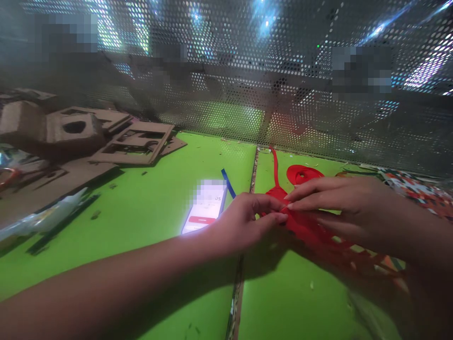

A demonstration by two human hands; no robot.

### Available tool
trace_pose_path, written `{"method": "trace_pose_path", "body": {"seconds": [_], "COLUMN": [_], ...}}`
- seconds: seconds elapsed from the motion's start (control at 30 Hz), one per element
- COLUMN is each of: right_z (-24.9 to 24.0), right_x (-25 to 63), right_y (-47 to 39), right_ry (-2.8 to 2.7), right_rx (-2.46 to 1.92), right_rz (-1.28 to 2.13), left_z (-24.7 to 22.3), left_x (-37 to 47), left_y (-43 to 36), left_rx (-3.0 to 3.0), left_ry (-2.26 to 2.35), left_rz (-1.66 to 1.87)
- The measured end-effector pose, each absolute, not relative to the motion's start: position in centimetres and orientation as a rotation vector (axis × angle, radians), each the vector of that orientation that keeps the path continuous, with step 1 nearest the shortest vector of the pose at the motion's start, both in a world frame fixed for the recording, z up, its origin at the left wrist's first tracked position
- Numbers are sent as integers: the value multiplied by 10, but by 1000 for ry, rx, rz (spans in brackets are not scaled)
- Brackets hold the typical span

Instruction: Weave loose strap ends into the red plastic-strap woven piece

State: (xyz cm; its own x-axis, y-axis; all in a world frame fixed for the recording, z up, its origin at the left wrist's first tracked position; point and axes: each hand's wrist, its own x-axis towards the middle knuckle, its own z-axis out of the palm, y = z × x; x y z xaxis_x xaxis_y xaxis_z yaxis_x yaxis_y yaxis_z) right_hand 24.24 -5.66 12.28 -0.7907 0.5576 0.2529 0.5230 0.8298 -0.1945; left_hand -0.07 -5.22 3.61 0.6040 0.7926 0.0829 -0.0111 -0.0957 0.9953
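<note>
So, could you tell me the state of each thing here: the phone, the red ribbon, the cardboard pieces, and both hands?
Phone: lying flat on the green table, screen lit.
Red ribbon: partly unrolled, folded under the fingers, a coil behind.
Cardboard pieces: stacked flat, cut-outs open.
Left hand: pinching the ribbon.
Right hand: fingers extended, pressing on the ribbon.
Blue strip: lying loose beside the phone.

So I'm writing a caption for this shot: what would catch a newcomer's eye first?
The red ribbon at centre right on the bright green table, pinched by the left hand and pressed by the right hand. Next, the glowing phone beside the left hand, and the brown cardboard cutouts stacked at far left.
</note>
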Motion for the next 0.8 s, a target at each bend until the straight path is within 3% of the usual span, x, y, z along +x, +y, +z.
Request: {"method": "trace_pose_path", "body": {"seconds": [0.33, 0.8], "right_z": [134, 135], "right_x": [243, 238], "right_y": [-64, -65], "right_ry": [-2486, -2478], "right_rx": [-1188, -1185], "right_rz": [64, 190], "left_z": [34, 41], "left_x": [-2, -2], "left_y": [-49, -50], "left_rx": [1498, 1602], "left_ry": [712, 720], "left_rz": [827, 839]}}
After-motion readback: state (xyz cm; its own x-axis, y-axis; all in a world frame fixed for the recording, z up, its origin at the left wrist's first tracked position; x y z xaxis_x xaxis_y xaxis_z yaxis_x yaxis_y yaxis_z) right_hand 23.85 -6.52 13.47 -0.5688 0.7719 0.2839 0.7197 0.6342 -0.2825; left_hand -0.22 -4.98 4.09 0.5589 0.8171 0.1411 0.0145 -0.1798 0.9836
